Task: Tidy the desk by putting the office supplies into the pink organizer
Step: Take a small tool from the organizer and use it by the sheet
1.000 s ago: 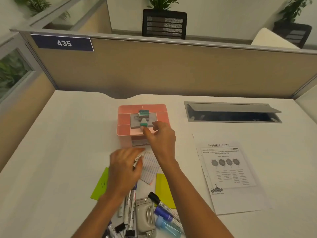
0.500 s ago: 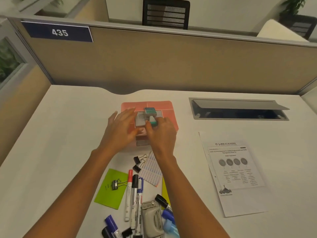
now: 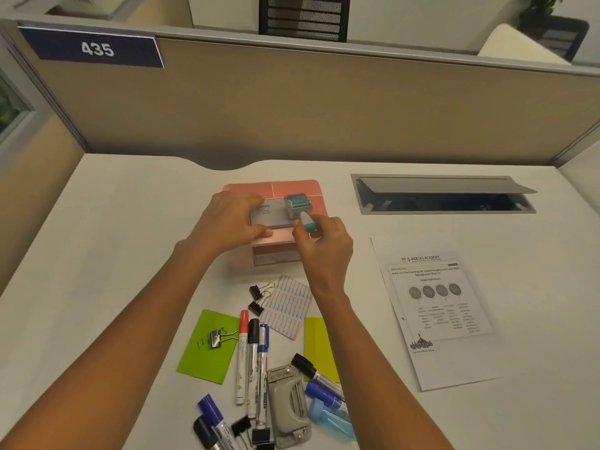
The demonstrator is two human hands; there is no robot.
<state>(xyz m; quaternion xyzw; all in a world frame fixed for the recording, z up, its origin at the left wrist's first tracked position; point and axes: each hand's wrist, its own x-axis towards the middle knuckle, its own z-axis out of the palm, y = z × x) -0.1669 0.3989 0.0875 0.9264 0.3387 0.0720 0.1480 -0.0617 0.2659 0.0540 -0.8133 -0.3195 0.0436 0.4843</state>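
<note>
Right hand [image 3: 324, 251] pinches a stamp [image 3: 297, 203] by its handle; left hand [image 3: 229, 224] clasps a seemingly stiff grey box [image 3: 271, 214] atop the organizer [image 3: 302, 189].

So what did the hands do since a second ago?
The left hand went up from the pens to the pink organizer and now grips the grey box on top. The right hand kept pinching the teal stamp. Pens, clips and the printed sheet stayed put.

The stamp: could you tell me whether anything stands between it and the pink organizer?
Yes: a grey box, gripped by the left hand, lies across the organizer's top, right beneath the stamp the right hand holds.
</note>
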